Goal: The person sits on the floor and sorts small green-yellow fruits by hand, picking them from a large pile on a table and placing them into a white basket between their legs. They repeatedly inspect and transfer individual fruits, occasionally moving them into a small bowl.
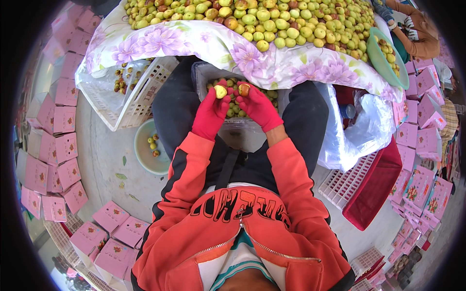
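Observation:
Both my hands wear red gloves and hang over a lined crate [199,78] between my knees, which has many green and brown jujubes [235,109] in it. My left hand [212,112] grips a yellow-green jujube [220,91] between thumb and fingers. In my right hand [257,109] is a jujube with a large red-brown patch [244,89]. The two held fruits are close together but apart. Beyond the hands, a heap of jujubes [269,25] lies on a floral cloth [156,42], whose edge drapes over the crate's far side.
At left stand a white plastic crate [145,87] with a bag of brownish fruit and a pale green basin [140,145] with several jujubes. A green bowl [378,62], clear plastic bag [335,145] and red-lined crate [375,185] are at right. Pink cartons [65,120] line both sides. Another person [422,32] sits upper right.

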`<state>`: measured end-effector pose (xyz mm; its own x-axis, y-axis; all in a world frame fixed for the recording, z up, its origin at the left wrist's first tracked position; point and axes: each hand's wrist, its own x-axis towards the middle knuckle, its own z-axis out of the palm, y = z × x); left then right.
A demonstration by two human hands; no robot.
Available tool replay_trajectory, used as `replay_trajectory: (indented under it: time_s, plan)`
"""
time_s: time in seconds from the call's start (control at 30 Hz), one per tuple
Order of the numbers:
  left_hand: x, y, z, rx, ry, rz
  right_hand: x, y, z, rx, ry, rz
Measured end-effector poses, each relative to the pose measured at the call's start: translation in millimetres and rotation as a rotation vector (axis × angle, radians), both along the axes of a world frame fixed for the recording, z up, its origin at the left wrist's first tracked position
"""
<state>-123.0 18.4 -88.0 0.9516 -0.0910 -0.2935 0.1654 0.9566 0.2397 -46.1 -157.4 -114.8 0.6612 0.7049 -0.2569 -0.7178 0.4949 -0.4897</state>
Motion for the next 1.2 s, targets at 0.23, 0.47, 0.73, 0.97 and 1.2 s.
replay_trajectory:
  time_s: [0.23, 0.47, 0.73, 0.97, 1.2]
  plan:
    - [-4, -7, 8, 0.187, 0.001, 0.034, 5, -4, -5, 0.283, -0.076, 0.185]
    - [-10, -7, 12, 0.046, -0.005, -0.034, -4, -9, 18, -0.014, -0.173, 0.021]
    - [-18, -20, 29, 0.538, 0.037, -0.067, -11, -8, 49, -0.397, -0.56, -0.048]
    - [-20, -40, 44, 0.799, 0.04, -0.063, -23, -6, 60, -0.448, -0.607, -0.061]
    - [-23, -35, 42, 0.688, -0.048, -0.019, -22, -11, 57, -0.397, -0.546, -0.137]
